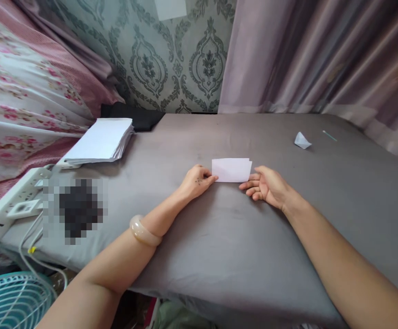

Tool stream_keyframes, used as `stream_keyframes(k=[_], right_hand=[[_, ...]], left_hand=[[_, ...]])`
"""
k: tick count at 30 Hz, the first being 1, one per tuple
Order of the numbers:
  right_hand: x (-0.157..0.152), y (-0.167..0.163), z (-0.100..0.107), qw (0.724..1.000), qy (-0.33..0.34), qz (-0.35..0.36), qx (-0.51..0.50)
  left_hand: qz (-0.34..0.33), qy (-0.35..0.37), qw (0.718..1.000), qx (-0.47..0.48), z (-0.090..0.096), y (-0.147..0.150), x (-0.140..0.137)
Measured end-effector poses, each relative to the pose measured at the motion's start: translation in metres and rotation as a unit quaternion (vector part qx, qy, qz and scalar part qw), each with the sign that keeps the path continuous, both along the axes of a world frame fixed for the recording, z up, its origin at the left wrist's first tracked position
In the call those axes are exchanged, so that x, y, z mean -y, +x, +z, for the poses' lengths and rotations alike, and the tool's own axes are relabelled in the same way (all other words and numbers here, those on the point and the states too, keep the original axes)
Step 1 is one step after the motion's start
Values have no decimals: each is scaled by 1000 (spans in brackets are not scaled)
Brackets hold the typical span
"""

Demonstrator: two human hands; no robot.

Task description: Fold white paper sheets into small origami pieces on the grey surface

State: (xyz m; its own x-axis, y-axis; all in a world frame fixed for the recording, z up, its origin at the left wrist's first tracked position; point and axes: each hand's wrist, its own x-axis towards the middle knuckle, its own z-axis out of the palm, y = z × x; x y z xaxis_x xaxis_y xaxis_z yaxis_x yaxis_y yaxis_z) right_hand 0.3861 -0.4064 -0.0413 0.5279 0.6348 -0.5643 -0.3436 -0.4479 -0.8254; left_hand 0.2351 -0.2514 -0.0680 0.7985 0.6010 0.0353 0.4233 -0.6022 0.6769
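Folded paper, one: centre of view; layers stepped at its two o'clock corner, a mismatch that could set a crease crooked. Left hand, nine o'clock of paper: fingertips pinched on its corner. Right hand, four o'clock: fingers apart; contact uncertain, so slippage possible. Brands, labels, writing: none legible.

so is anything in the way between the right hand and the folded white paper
No, nothing visible. The right hand is at the right end of the folded white paper; the left hand is at its other end. The small white paper piece lies farther back, rightward.
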Motion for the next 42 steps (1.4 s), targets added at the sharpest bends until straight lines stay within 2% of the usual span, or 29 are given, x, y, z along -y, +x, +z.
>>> stream_keyframes(k=[2,4,10,14,17,28,37,42], right_hand=[[0,-2,-1,996,-36,14,82],[0,-3,-4,977,-78,41,194],[-2,-4,-15,869,-152,94,462],[-6,-3,-22,810,-190,94,546],[-8,-2,-26,787,-208,97,573],[-12,-3,-25,767,-238,116,585],[-11,-2,-26,759,-236,127,593],[-10,-6,-21,759,-258,151,579]], left_hand=[[17,-5,1000,-15,2,2,2],[28,-6,999,-24,3,4,3],[53,16,998,-35,-1,10,5],[59,35,997,-36,-5,13,6],[64,32,997,-36,-5,13,6],[61,9,997,-35,-2,11,5],[52,20,998,-29,-6,11,3],[43,18,998,-35,-6,9,3]])
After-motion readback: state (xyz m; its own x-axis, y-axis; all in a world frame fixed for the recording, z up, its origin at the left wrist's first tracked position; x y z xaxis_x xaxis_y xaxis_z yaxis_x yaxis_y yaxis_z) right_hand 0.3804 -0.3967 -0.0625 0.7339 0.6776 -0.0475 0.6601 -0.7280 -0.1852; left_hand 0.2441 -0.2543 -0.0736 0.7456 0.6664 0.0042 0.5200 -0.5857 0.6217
